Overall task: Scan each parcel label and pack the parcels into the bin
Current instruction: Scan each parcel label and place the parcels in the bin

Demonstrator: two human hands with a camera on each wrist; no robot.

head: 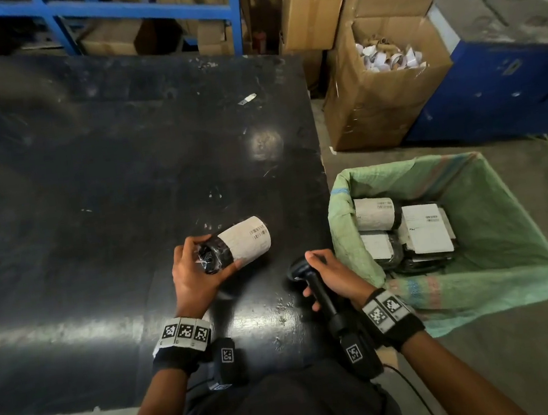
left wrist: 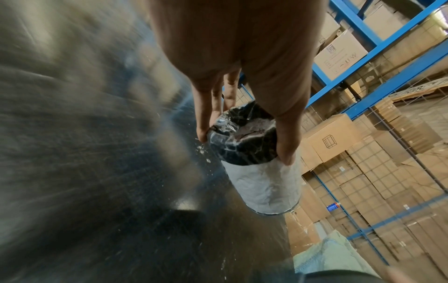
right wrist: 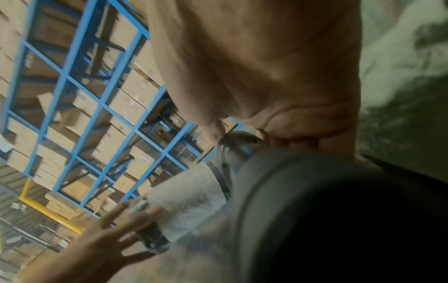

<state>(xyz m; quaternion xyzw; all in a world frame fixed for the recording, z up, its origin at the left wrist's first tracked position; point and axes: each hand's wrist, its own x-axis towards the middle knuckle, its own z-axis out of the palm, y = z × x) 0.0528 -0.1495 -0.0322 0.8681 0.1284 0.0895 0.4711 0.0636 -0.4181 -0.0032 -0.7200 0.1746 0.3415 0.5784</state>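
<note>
A cylindrical parcel [head: 235, 244] in black wrap with a white barcode label lies tilted over the black table [head: 91, 195]. My left hand [head: 194, 272] grips its black end between thumb and fingers; the left wrist view shows that parcel [left wrist: 252, 153] held the same way. My right hand [head: 334, 277] holds a black handheld scanner [head: 309, 279] by its handle, head pointing toward the parcel. In the right wrist view the scanner [right wrist: 315, 210] fills the foreground and the parcel [right wrist: 184, 206] sits beyond it. The bin [head: 494, 214], lined with a green woven sack, holds several labelled parcels [head: 406, 229].
An open cardboard box [head: 386, 90] of paper scraps stands behind the bin, with a blue cabinet [head: 509, 82] to its right. Blue shelving [head: 138, 13] with cartons runs along the far side of the table. A small scrap [head: 247, 98] lies on the table. Cables trail on the floor.
</note>
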